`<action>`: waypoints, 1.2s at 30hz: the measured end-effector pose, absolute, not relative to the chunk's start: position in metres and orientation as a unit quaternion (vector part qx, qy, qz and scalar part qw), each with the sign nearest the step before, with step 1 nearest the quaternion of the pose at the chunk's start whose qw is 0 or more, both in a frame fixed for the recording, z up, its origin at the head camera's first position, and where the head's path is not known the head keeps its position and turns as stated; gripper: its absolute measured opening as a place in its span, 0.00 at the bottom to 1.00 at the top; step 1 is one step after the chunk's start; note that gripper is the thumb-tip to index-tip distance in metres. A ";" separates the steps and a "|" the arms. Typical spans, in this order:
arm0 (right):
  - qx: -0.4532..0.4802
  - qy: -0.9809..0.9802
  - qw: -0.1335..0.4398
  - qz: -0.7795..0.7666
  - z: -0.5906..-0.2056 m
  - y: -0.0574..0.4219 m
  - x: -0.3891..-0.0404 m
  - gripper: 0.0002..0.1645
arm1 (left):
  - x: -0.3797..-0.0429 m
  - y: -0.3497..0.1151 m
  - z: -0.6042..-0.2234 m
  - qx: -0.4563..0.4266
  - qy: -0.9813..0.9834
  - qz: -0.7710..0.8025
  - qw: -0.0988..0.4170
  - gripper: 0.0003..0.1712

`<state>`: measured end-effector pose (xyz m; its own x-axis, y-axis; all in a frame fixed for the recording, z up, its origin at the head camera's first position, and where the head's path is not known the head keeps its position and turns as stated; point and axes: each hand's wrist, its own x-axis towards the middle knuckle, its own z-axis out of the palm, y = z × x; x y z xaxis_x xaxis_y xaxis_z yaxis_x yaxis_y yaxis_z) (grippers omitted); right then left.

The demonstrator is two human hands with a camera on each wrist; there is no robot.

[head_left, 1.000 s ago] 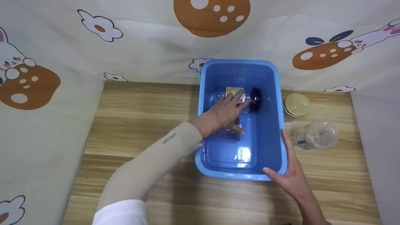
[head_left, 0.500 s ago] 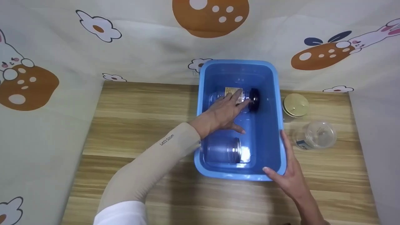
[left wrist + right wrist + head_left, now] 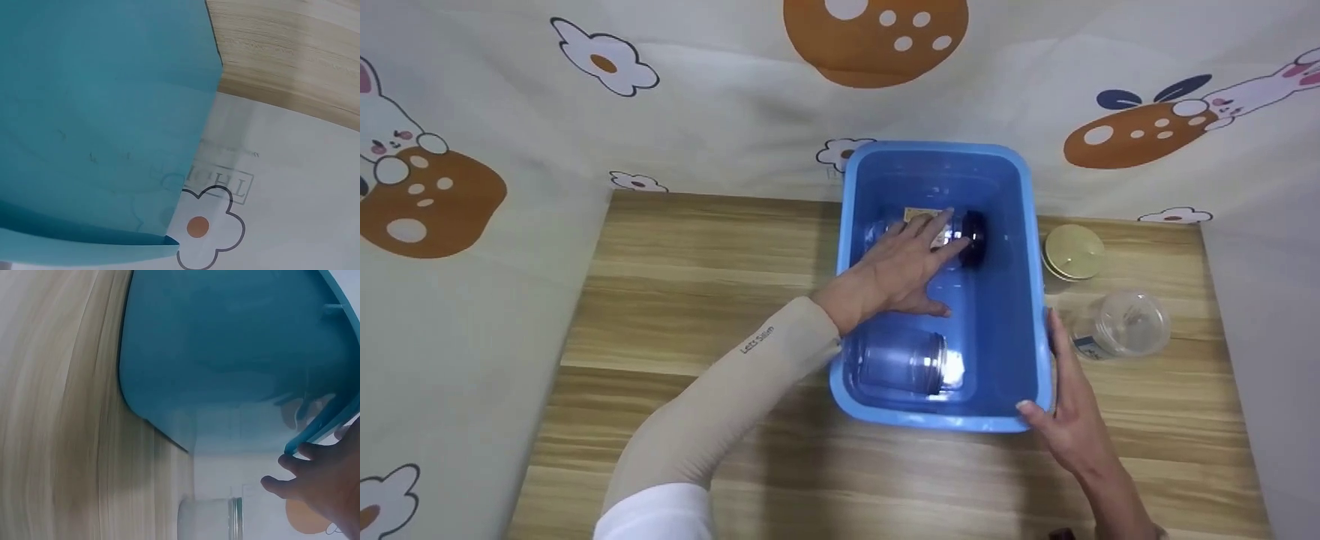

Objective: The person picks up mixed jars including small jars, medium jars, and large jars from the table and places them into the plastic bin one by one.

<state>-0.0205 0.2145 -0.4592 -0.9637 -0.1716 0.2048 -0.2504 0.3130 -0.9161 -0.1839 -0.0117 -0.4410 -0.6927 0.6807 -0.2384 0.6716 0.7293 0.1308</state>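
Observation:
In the head view, a blue tub stands on the wooden table. My left hand reaches inside it, fingers spread over a clear jar with a dark lid and a yellowish label; the jar lies on its side, and the hand hides much of it. Nearer the front of the tub, another clear jar lies on its side. My right hand is at the tub's front right corner, its fingers extended along the outside and the thumb at the rim. The left wrist view shows the tub's outer wall, no hand.
Right of the tub, a jar with a gold lid and a clear plastic jar stand on the table. A printed cloth hangs behind. In the right wrist view, a clear jar stands beyond the tub.
The clear jar without a dark lid has shifted toward the tub's front, out from under my left hand. My right thumb has slid outward along the rim, to the corner's outer edge.

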 end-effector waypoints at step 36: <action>0.207 -0.863 0.056 0.457 -0.430 0.232 -0.054 0.59 | -0.182 -0.054 -0.420 0.362 0.929 0.076 -0.025 0.55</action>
<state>-0.0539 0.2320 -0.4302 -0.9076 -0.3066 0.2868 -0.4095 0.4957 -0.7659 -0.1816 -0.0540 -0.4196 -0.7372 0.6680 0.1017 0.6756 0.7268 0.1240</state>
